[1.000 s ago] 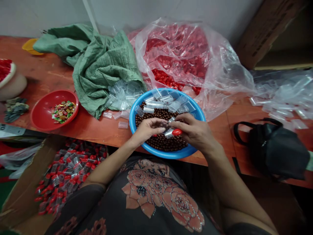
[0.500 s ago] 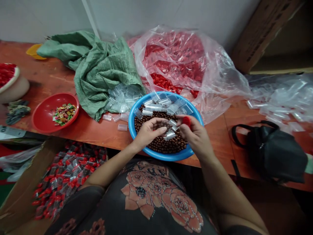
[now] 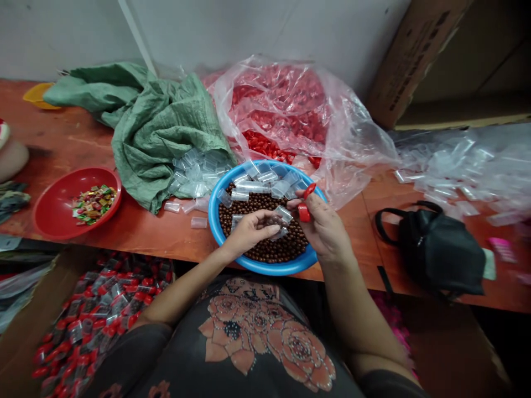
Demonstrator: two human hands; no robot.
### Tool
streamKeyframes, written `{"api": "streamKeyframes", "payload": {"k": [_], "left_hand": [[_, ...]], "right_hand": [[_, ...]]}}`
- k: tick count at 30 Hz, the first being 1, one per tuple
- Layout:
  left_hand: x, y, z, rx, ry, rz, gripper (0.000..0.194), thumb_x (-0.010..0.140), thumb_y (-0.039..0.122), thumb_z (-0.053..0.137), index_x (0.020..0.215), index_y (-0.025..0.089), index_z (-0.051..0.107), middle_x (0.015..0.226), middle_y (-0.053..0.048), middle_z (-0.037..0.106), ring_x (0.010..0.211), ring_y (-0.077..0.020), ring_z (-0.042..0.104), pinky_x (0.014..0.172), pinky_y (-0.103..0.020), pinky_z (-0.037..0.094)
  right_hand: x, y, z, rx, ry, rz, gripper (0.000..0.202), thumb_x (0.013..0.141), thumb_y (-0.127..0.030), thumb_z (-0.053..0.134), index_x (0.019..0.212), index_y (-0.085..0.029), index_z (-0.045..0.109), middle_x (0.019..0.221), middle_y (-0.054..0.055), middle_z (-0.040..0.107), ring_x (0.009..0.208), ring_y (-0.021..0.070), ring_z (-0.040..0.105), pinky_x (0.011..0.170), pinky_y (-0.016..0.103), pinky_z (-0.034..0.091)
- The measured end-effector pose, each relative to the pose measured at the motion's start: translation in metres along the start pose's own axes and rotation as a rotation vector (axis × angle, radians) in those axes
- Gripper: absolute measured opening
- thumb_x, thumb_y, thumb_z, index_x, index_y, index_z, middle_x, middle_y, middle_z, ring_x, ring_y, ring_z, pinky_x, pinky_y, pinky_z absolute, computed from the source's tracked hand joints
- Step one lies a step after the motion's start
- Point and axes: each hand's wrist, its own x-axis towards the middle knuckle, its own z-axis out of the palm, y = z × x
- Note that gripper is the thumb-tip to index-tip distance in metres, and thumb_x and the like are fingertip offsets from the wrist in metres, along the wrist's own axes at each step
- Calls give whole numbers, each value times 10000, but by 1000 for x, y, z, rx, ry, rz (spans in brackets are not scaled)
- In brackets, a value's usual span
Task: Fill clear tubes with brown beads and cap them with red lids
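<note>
A blue basin [image 3: 213, 207] holds brown beads [image 3: 271, 253], with clear plastic tubes [image 3: 249, 185] lying on top. Over its near left part, my left hand [image 3: 249, 235] is closed, thumb against fingers, around a clear tube [image 3: 279, 232] partly hidden by the fingers. At the basin's right side my right hand [image 3: 327, 229] is closed on red caps [image 3: 304, 213]; two red pieces show between its fingers. Another clear tube [image 3: 284, 214] lies between the two hands; whether a finger touches it, I cannot tell.
Behind the basin lies a clear bag [image 3: 348, 127] of red caps. Left are a green cloth [image 3: 166, 121], loose tubes [image 3: 199, 171] and a red bowl [image 3: 45, 210] with wrapped sweets. Capped tubes [image 3: 103, 315] fill a box below. A black bag [image 3: 440, 249] sits right.
The view has turned right, so everything sits further left. Two red pieces now show in my right hand, where one showed before. My left hand stays low over the basin.
</note>
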Motion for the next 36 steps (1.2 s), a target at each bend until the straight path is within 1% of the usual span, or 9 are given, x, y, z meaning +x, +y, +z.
{"api": "streamKeyframes", "payload": {"k": [6, 10, 19, 22, 25, 27, 29, 32, 36], "left_hand": [[-1, 0, 4, 215, 7, 80, 338, 805, 308, 735, 1105, 152, 727, 1076, -76, 739, 969, -180, 670, 939, -344, 498], [1, 1, 5, 228, -71, 62, 375, 820, 353, 713, 1130, 143, 737, 1013, -74, 747, 891, -183, 673, 852, -331, 524], [5, 5, 7, 296, -28, 162, 287, 820, 312, 705, 1062, 170, 765, 1070, -65, 749, 1052, -218, 668, 1010, -365, 474], [9, 4, 7, 280, 12, 167, 314, 804, 324, 734, 1072, 162, 758, 1097, -69, 748, 1053, -225, 667, 1013, -371, 474], [13, 0, 10, 154, 98, 116, 405, 764, 395, 778, 1085, 151, 742, 1010, -68, 755, 936, -223, 688, 894, -363, 530], [15, -1, 11, 53, 157, 117, 418, 727, 415, 810, 1043, 151, 741, 941, -54, 752, 876, -207, 688, 845, -345, 540], [14, 1, 12, -39, 211, 145, 386, 699, 388, 836, 995, 161, 739, 929, -40, 752, 878, -183, 687, 859, -322, 532], [9, 9, 12, -146, 245, 133, 361, 696, 345, 841, 989, 170, 722, 936, -35, 759, 847, -156, 691, 826, -299, 537], [4, 21, 12, -119, 213, 135, 343, 694, 301, 849, 973, 152, 716, 901, -45, 765, 842, -162, 705, 842, -305, 536]], "right_hand": [[-4, 2, 6, -120, -206, 112, 357, 805, -562, 710, 977, -250, 692, 1025, 65, 779, 960, 217, 729, 847, 382, 594], [-4, 5, 11, -103, -310, 152, 368, 838, -580, 663, 977, -243, 717, 1099, 84, 766, 1091, 238, 700, 892, 413, 586], [-2, 12, 24, -18, -223, 162, 334, 853, -486, 642, 1065, -236, 704, 1278, 72, 697, 1156, 230, 663, 958, 390, 558], [-4, 20, 25, -170, -45, -7, 322, 908, -496, 563, 1108, -263, 664, 1179, 55, 722, 1067, 212, 689, 930, 391, 567], [-13, 24, 28, -534, 107, -344, 297, 960, -480, 504, 1059, -259, 676, 1154, 74, 704, 1116, 229, 660, 1019, 436, 521], [-19, 23, 28, -785, 50, -530, 320, 977, -431, 501, 1197, -251, 648, 1307, 100, 643, 1274, 247, 578, 1133, 465, 431], [-22, 22, 25, -949, -56, -597, 473, 953, -408, 558, 1394, -241, 519, 1451, 123, 545, 1379, 271, 493, 1181, 494, 378], [-17, 23, 13, -1048, -173, -584, 763, 857, -397, 701, 1513, -222, 353, 1471, 154, 521, 1359, 317, 518, 1126, 540, 442], [-11, 27, 2, -999, -218, -673, 770, 856, -314, 712, 1532, -258, 349, 1405, 133, 584, 1292, 300, 584, 1065, 516, 510]]}}
